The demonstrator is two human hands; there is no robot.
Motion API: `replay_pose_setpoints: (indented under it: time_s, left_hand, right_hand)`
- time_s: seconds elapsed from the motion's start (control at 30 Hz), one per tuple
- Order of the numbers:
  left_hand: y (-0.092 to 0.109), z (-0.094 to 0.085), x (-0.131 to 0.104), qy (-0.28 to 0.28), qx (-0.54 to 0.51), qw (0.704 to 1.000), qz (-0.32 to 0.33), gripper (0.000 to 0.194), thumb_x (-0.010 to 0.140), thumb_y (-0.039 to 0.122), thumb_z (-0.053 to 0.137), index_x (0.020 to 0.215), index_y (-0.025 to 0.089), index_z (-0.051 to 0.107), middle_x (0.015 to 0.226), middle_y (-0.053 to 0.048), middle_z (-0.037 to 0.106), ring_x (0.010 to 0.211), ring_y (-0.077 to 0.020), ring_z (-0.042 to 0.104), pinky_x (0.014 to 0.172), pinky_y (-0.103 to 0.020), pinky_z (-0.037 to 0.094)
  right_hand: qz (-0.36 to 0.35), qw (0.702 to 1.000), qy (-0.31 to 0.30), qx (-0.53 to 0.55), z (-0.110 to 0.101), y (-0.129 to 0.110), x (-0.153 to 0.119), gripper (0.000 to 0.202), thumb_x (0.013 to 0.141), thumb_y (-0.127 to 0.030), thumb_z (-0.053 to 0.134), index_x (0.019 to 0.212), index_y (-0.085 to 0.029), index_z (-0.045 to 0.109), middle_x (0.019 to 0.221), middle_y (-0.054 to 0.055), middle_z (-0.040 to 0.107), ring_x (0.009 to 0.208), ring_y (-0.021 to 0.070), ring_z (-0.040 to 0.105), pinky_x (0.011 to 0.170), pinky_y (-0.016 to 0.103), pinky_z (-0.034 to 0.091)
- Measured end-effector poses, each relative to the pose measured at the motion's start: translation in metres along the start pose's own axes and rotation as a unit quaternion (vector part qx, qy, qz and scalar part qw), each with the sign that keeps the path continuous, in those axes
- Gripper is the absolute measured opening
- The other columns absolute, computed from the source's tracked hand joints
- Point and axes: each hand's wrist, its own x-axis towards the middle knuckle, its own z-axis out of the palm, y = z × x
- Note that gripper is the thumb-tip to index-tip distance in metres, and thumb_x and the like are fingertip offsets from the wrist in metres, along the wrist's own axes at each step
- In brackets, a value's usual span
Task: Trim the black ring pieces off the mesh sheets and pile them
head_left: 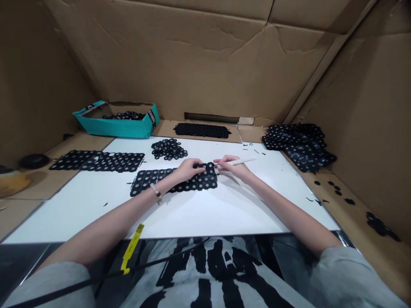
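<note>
My left hand, with a beaded bracelet at the wrist, rests on a black perforated sheet of joined rings. Its fingers are curled over the right part of the sheet, thumb and forefinger pressing near the upper edge. At the sheet's right end, my right hand is closed around a slim white pen-shaped tool. The tool's tip points left toward the sheet's end, too small to make out. Beyond my left hand lies a pile of loose black rings.
Another black sheet lies left on the white board. A stack of strips is at the back, beside a teal box of rings. Crumpled sheets and black discs lie right. Cardboard walls surround the board.
</note>
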Motion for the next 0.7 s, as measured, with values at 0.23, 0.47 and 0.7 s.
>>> replay_pose_setpoints:
  time_s: [0.23, 0.47, 0.7]
  left_hand:
    - [-0.002, 0.01, -0.001, -0.017, -0.072, 0.997, -0.008, 0.032, 0.071, 0.048, 0.07, 0.083, 0.019, 0.07, 0.09, -0.005, 0.074, 0.089, -0.0247, 0.064, 0.085, -0.033, 0.045]
    - [-0.01, 0.016, 0.004, -0.019, -0.13, 0.991, -0.037, 0.03, 0.067, 0.045, 0.073, 0.078, 0.018, 0.07, 0.086, -0.002, 0.073, 0.087, -0.023, 0.063, 0.085, -0.033, 0.044]
    - [-0.01, 0.005, 0.0, -0.119, -0.179, 0.975, -0.057, 0.033, 0.075, 0.049, 0.072, 0.086, 0.018, 0.075, 0.086, -0.002, 0.074, 0.082, -0.0204, 0.063, 0.079, -0.03, 0.044]
  right_hand:
    - [-0.02, 0.999, 0.035, 0.007, 0.017, 0.013, 0.002, 0.019, 0.072, -0.036, 0.071, 0.07, -0.019, 0.062, 0.086, 0.004, 0.074, 0.077, 0.0149, 0.067, 0.074, 0.028, 0.054]
    - [-0.031, 0.998, 0.029, -0.037, 0.015, 0.023, 0.004, 0.022, 0.074, -0.04, 0.068, 0.073, -0.02, 0.061, 0.063, -0.004, 0.059, 0.058, 0.0118, 0.053, 0.055, 0.023, 0.04]
    - [-0.135, 0.966, 0.043, -0.216, 0.022, 0.014, -0.009, 0.019, 0.084, -0.037, 0.056, 0.076, -0.021, 0.062, 0.075, 0.0, 0.065, 0.073, 0.0158, 0.057, 0.065, 0.026, 0.041]
